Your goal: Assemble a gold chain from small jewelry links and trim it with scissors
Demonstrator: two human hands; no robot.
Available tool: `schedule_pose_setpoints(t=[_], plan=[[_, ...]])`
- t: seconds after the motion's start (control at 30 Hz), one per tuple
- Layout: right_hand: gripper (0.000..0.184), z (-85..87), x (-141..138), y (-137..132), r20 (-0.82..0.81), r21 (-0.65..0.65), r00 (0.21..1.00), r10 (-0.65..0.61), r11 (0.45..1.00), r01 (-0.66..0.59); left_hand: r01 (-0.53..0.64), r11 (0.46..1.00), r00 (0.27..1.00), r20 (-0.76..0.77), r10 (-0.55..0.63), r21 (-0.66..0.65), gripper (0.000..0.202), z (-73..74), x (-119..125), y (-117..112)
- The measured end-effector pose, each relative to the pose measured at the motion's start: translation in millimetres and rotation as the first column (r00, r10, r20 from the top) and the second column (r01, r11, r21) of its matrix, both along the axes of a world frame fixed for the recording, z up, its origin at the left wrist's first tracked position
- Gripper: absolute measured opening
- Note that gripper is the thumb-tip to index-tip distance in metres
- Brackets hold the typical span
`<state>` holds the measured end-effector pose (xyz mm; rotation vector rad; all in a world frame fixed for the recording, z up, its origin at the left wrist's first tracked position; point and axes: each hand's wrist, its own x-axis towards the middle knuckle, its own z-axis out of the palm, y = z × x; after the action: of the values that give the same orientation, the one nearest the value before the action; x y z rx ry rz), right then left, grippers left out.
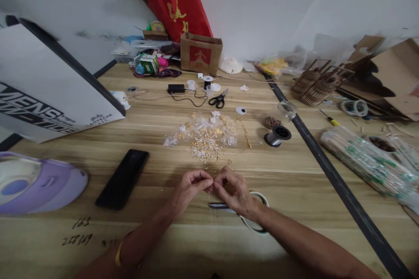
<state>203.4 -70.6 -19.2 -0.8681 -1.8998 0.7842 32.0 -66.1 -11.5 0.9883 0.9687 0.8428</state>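
My left hand and my right hand meet fingertip to fingertip low over the wooden table, both pinched closed on something tiny that I cannot make out. Just beyond them lies a heap of small gold and silver beads and findings in clear packets, with a gold chain beside it. Under my right wrist sit a roll of tape and a thin metal tool. A gold bangle circles my left wrist.
A black phone lies left of my hands, a purple and white device at the far left. A wire spool, scissors, a white shopping bag, a brown paper bag and wrapped sticks stand around.
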Motion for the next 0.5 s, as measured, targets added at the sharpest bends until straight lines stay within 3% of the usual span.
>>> schedule_pose_setpoints(t=[0.5], plan=[[0.011, 5.9, -0.3, 0.3, -0.049, -0.084, 0.998, 0.029, 0.996, -0.033, 0.01, 1.0, 0.995, 0.095, -0.008, -0.021, 0.014, -3.8, 0.0, -0.3]])
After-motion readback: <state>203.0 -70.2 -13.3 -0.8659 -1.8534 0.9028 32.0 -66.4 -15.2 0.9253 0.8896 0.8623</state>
